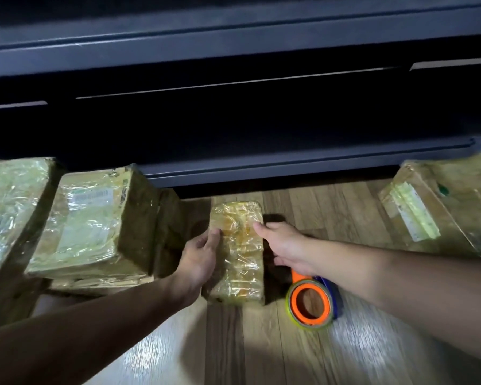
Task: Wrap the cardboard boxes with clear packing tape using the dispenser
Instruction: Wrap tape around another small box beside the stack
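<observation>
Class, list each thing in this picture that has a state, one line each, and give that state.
small box: taped over, lying flat on the floor, gripped at both sides.
left hand: grips the small box's left edge.
right hand: grips its right edge, thumb on top.
tape dispenser: on the floor, unheld.
large left box: wrapped in tape.
right box: label taped; rest unclear.

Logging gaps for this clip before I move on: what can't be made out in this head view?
Right hand: fingers hidden behind the small box, in shadow.
Left hand: fingers hidden down the small box's left side.
Tape dispenser: far end covered by the right wrist; cutter unseen.
Label on the left box: blurred under tape glare, unreadable.
Right box: cut off by the frame's right edge.
</observation>
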A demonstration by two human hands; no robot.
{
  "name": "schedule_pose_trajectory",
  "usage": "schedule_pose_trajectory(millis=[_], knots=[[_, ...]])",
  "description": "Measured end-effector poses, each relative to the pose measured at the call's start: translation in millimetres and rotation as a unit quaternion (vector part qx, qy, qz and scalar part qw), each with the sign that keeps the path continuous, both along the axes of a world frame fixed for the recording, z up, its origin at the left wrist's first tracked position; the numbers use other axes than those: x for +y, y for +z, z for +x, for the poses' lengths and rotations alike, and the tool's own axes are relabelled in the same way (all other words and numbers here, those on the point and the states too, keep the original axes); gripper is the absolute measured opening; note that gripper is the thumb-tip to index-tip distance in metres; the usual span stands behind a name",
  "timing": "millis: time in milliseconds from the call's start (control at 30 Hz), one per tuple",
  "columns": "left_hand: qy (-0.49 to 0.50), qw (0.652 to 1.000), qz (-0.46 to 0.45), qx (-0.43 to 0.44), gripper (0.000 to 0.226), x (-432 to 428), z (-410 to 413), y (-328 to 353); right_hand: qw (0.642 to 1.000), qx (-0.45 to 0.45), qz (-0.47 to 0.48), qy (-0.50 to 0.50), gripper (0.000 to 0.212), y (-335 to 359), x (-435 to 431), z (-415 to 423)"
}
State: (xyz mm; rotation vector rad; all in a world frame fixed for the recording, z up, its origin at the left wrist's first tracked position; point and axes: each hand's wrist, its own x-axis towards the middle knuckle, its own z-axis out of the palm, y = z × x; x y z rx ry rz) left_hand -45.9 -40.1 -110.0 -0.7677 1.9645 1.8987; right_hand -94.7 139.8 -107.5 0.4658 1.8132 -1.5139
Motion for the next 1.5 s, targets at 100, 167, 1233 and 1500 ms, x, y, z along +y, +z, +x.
schedule_pose_trajectory(millis=[100,167,1233,1500], knots=[[-0.003,1.0,-0.001,-0.018,0.028,0.3,4.4,-4.7,1.0,0.014,0.018,-0.002,0.067,3.4,-4.4,2.0],[-0.036,0.999,0.021,-0.018,0.033,-5.9,9.3,-7.3,0.999,0.021,0.027,-0.007,0.07,4.8,-5.6,6.2],[-0.205,0.896,-0.325,0.224,0.077,-25.9,-12.9,81.8,0.999,-0.019,-0.022,-0.039,0.105,41.9,-4.3,37.6],[-0.142,0.972,-0.121,0.142,0.04,-53.4,-29.6,78.6,0.999,-0.001,0.045,0.029,0.114,36.7,3.7,36.4]])
